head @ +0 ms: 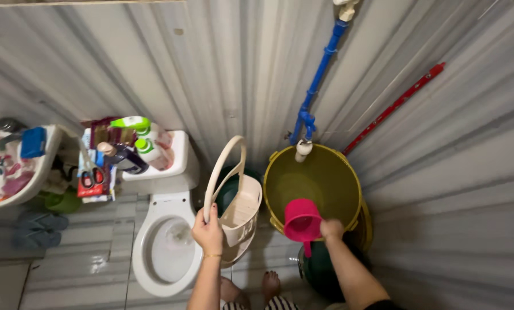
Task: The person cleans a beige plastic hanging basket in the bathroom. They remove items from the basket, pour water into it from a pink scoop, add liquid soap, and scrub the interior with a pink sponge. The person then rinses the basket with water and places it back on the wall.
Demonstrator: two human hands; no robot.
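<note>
Pink dipper (301, 224), cup mouth up, handle pointing down toward the person, held at the near rim of the yellow bucket (314, 183). Right hand (331, 229) fingers clamped on it. Left of the bucket, left hand (208, 232) grips the tall looped handle of a cream basket (239, 215), tilted upright. Toilet (165, 247) further left.

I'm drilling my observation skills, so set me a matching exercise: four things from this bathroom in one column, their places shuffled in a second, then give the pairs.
Column one:
1. pink dipper
2. beige basket
3. toilet bowl
4. red stick

Column two:
A. leaning against the wall on the right
B. held by the left hand by its handle
C. at the yellow bucket, at the right hand
D. on the floor left of the basket

Pairs: 1-C, 2-B, 3-D, 4-A
</note>
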